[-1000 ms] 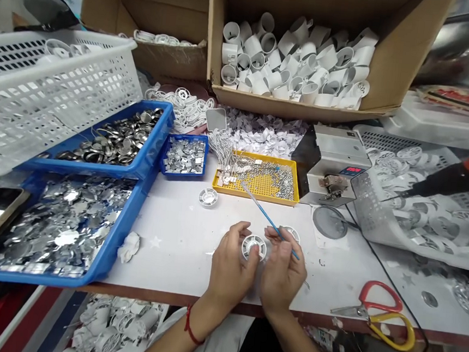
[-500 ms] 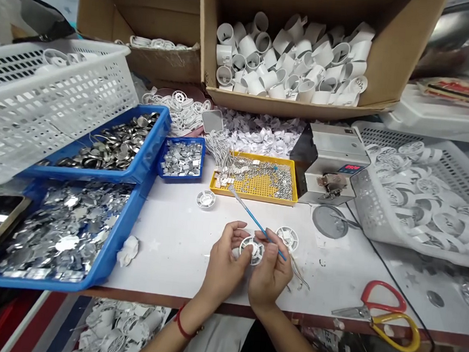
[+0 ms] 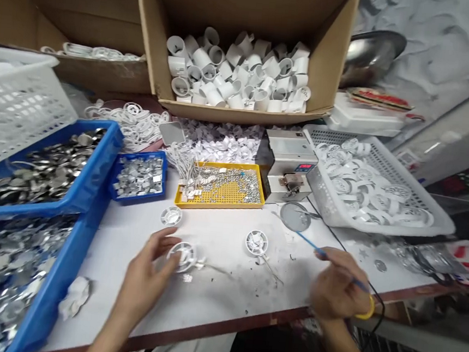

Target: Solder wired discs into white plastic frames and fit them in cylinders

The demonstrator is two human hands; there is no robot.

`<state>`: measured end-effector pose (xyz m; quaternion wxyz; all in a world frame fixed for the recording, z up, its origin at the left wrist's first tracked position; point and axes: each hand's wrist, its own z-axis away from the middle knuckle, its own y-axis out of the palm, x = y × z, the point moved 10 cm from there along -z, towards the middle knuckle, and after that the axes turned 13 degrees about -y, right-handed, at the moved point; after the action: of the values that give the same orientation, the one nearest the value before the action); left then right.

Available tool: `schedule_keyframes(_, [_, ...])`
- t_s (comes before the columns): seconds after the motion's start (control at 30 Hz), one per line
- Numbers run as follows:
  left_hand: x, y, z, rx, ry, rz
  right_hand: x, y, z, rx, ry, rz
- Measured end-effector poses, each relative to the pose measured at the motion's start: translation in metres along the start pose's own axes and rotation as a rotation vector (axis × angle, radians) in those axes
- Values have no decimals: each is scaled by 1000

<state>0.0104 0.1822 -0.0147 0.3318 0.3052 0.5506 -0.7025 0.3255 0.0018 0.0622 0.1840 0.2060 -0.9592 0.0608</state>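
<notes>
White wheel [image 3: 187, 255] gripped by the left hand [image 3: 146, 276], blue stick [image 3: 311, 244] by the right hand [image 3: 340, 289]

The left edge of the white wheel is pinched between the thumb and fingers of the left hand, near the middle of the white table [image 3: 221, 238]; whether its underside is touched by the table cannot be told. From its right side, thin wires [image 3: 216, 268] are trailed. The blue stick is clasped in the slightly blurred right hand, well apart from the left, and is slanted up and leftward toward a grey disc [image 3: 295, 217]; contact between the two cannot be made out.

Between the hands, a second wheel [image 3: 256, 243] is seen on the table, with wires [image 3: 273, 271] extended toward the near edge. A third wheel [image 3: 171, 216] is placed just beyond the fingers of the left hand.

Along the back, small metal parts are held in a yellow tray [image 3: 219, 205] and metal pieces in a small blue tray [image 3: 138, 197]. To their right are set a metal machine [image 3: 290, 148] with a red display and a white basket [image 3: 439, 220] filled with white plastic parts. White tubes [image 3: 239, 72] are heaped in a cardboard box [image 3: 336, 42] behind.
</notes>
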Motion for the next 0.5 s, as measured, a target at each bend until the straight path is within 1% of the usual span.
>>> schedule_keyframes(0.03, [-2,-9,0,-56,14,-67,-16,-10,-7,73,-9,128])
schedule_keyframes(0.07, [-10,-12,2,-107,54,-115,-31,-18,-13,115,-27,226])
schedule_keyframes(0.1, [-24,-7,7,-135,125,-145,-43,-20,-17,167,-51,286])
schedule_keyframes(0.13, [-42,4,13,-139,219,-154,-52,-17,-20,218,-77,313])
schedule_keyframes(0.17, [-62,23,21,-109,329,-145,-59,-10,-23,262,-107,315])
schedule_keyframes(0.2, [-81,46,29,-51,428,-138,-64,0,-24,309,-135,300])
schedule_keyframes(0.27, [-106,91,37,40,537,-134,-69,22,-25,399,-172,256])
schedule_keyframes(0.33, [-113,127,37,135,566,-139,-70,40,-25,487,-200,210])
schedule_keyframes(0.37, [-111,138,35,178,564,-140,-69,47,-24,531,-211,185])
schedule_keyframes(0.4, [-107,145,34,211,556,-137,-67,51,-23,568,-221,161])
schedule_keyframes(0.43, [-101,147,34,230,543,-132,-66,54,-22,600,-229,137])
schedule_keyframes(0.5, [-87,143,34,230,502,-112,-63,54,-20,636,-235,103])
